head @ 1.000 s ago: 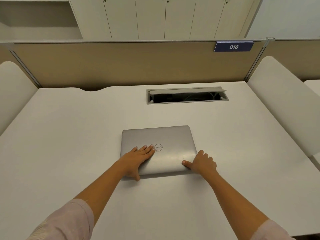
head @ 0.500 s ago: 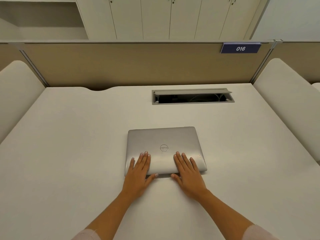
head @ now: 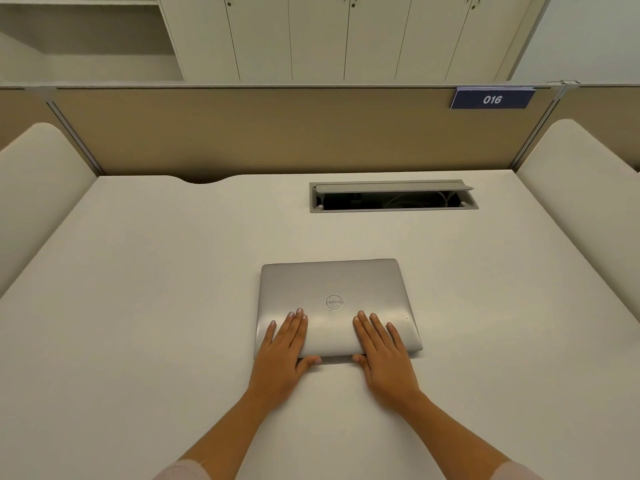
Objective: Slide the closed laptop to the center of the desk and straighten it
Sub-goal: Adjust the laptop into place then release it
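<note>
The person is standing over the desk (head: pixel 138 306) with both palms pressing flat on the near half of the closed laptop (head: pixel 332 289). The left hand (head: pixel 282 355) is lying on the near-left part of the lid with its thumb hooking under the front edge, and the right hand (head: pixel 384 351) is mirroring it on the near-right part. Neither grip is clamping anything; the fingers are lying spread and flat, so the hands are pushing, not holding.

A second ago the left hand was splaying over the lid by the logo while the right was curling at the near-right corner, and the laptop was sitting slightly skewed. Since then both hands have been shifting to this matched, flat placement, and the lid is looking squarer to the desk's front edge.

The laptop is now lying roughly mid-desk, well short of the open cable tray (head: pixel 393 197) at the back and well apart from the side panels. To my eye the slide is nearly finished. The right edge is still appearing to splay outward a touch, though the wide lens may be causing that, so a last small nudge may be all that is remaining.
</note>
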Action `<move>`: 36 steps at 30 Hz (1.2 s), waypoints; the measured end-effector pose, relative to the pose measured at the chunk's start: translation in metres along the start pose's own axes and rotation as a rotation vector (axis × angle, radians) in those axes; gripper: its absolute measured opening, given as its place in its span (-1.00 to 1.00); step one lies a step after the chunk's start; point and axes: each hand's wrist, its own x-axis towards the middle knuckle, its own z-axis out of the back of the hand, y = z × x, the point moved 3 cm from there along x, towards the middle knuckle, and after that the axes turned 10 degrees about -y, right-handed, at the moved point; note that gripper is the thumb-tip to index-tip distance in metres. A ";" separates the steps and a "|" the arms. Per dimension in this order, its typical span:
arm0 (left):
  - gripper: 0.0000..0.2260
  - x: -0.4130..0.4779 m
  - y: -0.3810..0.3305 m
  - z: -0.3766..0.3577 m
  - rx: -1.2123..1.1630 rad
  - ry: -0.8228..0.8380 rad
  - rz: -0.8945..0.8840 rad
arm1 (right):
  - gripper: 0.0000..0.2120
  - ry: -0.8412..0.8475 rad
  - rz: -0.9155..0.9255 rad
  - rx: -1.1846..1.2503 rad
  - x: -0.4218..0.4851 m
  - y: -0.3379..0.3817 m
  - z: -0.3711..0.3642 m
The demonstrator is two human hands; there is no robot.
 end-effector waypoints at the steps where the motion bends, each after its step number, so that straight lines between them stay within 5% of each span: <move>1: -0.29 0.000 0.001 -0.001 0.003 0.003 -0.003 | -0.45 -0.004 0.001 0.001 0.000 0.000 0.000; 36: -0.31 0.015 0.008 0.010 0.063 0.068 -0.097 | -0.42 -0.012 -0.110 0.038 0.005 0.006 -0.012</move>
